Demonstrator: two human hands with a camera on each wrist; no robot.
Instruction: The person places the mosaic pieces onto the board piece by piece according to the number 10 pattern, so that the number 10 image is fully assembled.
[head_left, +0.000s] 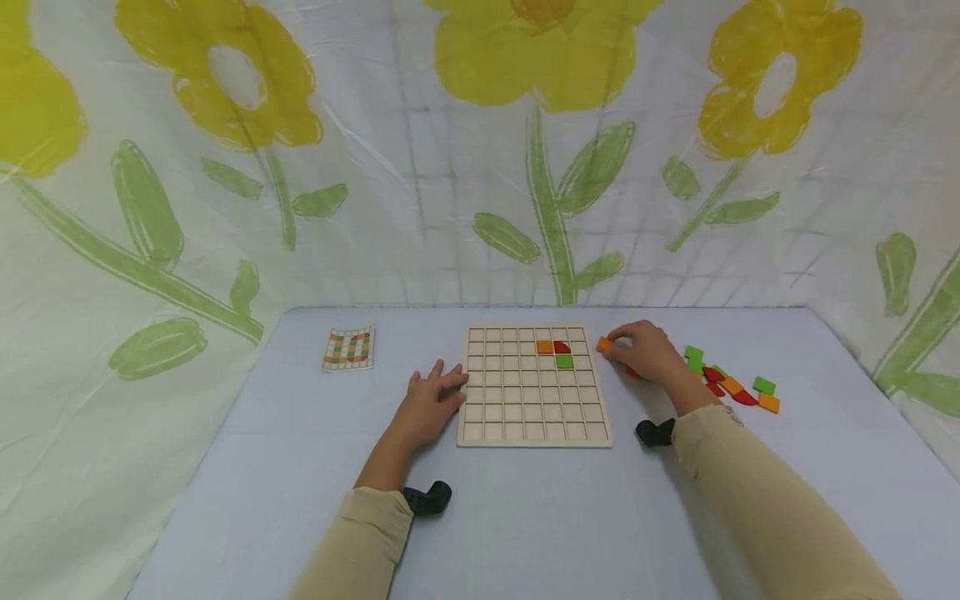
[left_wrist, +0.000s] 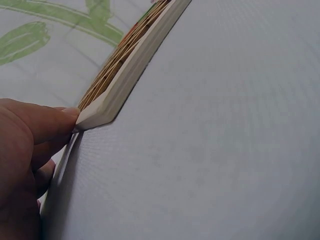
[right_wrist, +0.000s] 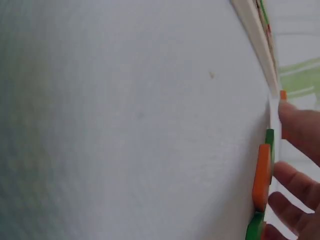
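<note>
A square wooden grid board (head_left: 525, 399) lies mid-table, with an orange square tile (head_left: 545, 347), a red quarter-round tile (head_left: 562, 347) and a green square tile (head_left: 564, 361) in its upper right cells. My left hand (head_left: 429, 407) rests beside the board, fingers spread and fingertips touching its left edge; the left wrist view shows them at a corner. Between thumb and fingers, my right hand (head_left: 647, 350) pinches another orange tile (head_left: 604, 343) just right of the board's upper right corner. Another orange piece (head_left: 632, 372) shows partly beneath that hand.
Loose green (head_left: 764, 385), red (head_left: 745, 398) and orange (head_left: 768, 402) tiles lie scattered at the right. A small card with a coloured grid pattern (head_left: 348, 348) lies at the back left. Behind the table hangs a flower-painted white curtain (head_left: 375, 208).
</note>
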